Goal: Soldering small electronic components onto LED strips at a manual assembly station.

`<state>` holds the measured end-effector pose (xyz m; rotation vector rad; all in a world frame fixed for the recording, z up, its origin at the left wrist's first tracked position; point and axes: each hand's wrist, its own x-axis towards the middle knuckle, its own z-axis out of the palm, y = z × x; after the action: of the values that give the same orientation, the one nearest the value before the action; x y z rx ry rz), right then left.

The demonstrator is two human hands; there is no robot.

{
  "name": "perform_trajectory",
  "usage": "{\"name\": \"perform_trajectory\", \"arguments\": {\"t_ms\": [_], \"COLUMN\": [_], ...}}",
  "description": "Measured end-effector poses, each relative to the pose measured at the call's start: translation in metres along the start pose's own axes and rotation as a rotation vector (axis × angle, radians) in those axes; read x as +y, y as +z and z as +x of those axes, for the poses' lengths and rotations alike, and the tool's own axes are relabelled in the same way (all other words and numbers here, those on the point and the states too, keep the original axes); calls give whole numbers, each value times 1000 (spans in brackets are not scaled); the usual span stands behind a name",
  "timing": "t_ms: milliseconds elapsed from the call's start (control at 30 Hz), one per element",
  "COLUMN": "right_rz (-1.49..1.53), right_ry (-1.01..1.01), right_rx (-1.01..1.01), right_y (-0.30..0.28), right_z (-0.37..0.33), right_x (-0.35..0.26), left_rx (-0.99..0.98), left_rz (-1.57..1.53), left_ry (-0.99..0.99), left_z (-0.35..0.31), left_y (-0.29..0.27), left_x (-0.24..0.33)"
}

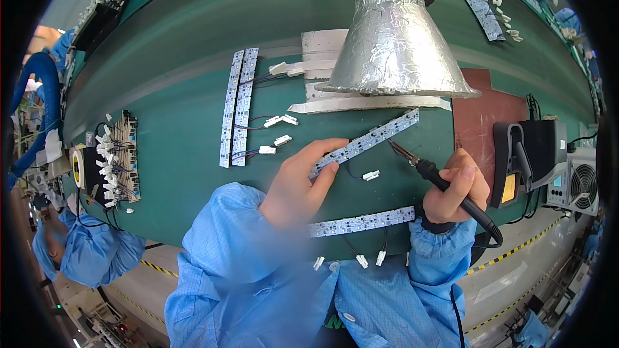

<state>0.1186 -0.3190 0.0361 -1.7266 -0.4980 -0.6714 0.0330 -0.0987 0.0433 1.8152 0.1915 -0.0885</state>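
Between the thumb and fingers of my left hand (303,177) is the near-left end of a slim LED circuit board strip (371,143), tilted up toward the right. A short wire with a white connector (371,175) hangs below it. My right hand (456,190) is closed round the black handle of a soldering iron (438,177). The iron's tip is close to the strip's lower edge; whether they touch I cannot tell. Nearer to me lies another LED strip (361,222), with white connectors on wires at its near side.
Two upright LED strips (238,106) with wired connectors lie left of centre. A foil-covered extractor hood (403,38) stands at the back. On the right are a soldering iron stand (516,164) and a fan-vented unit (580,180). Stacked boards (129,154) sit at left, near a person in blue (97,245).
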Motion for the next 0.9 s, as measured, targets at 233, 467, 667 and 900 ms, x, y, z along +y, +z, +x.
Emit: {"name": "perform_trajectory", "arguments": {"t_ms": [233, 467, 667, 900], "right_rz": [-6, -23, -49, 33], "right_ry": [35, 31, 34, 17], "right_rx": [-9, 14, -20, 104], "right_y": [2, 4, 4, 1], "right_z": [-1, -1, 2, 6], "right_x": [-2, -2, -4, 3], "left_rx": [3, 0, -4, -5], "left_rz": [8, 7, 13, 47], "left_ry": [-5, 7, 9, 25], "left_z": [0, 0, 0, -1], "left_y": [0, 1, 1, -3], "left_x": [0, -3, -2, -3]}}
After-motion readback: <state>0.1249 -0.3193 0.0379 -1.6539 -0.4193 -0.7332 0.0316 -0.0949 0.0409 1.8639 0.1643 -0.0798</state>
